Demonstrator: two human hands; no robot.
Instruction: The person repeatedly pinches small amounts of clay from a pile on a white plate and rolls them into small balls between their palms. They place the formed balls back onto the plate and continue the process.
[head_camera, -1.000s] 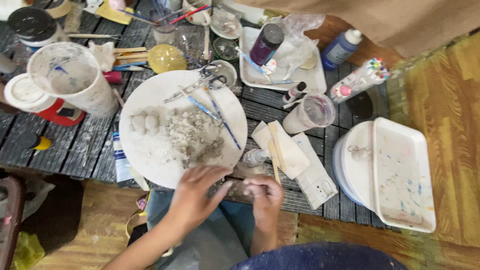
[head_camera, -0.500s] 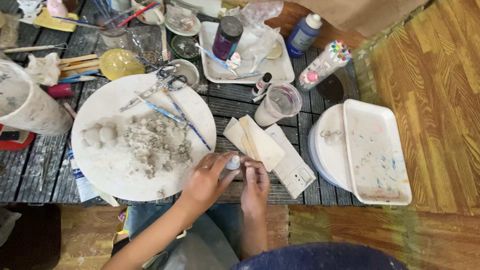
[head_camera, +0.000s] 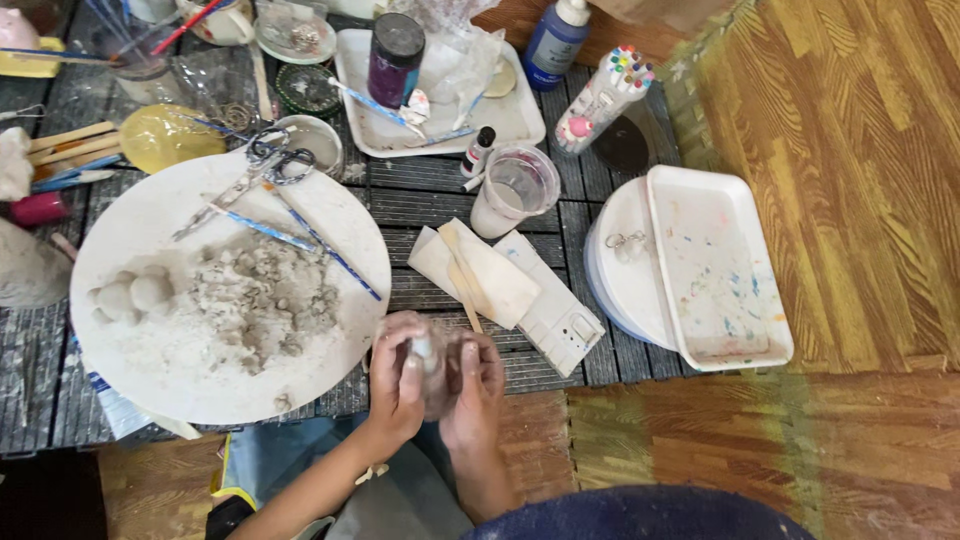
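Filling round board (head_camera: 150, 215): grey clay (head_camera: 255, 310)

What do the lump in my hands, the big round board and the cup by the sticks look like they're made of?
Lump: probably soft clay, pale grey and matte, like the crumbs on the board.
Round board: unclear, maybe plaster or coated wood; white, dull, dusty.
Cup: likely clear plastic, see-through with a cloudy film.

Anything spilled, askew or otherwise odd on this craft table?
Nothing looks broken or tipped. Loose grey clay crumbs lie scattered across the round white board, and scissors rest on its top edge. The white rectangular tray is paint-stained and overhangs the table's right edge. Both hands, left hand and right hand, press a small clay lump.
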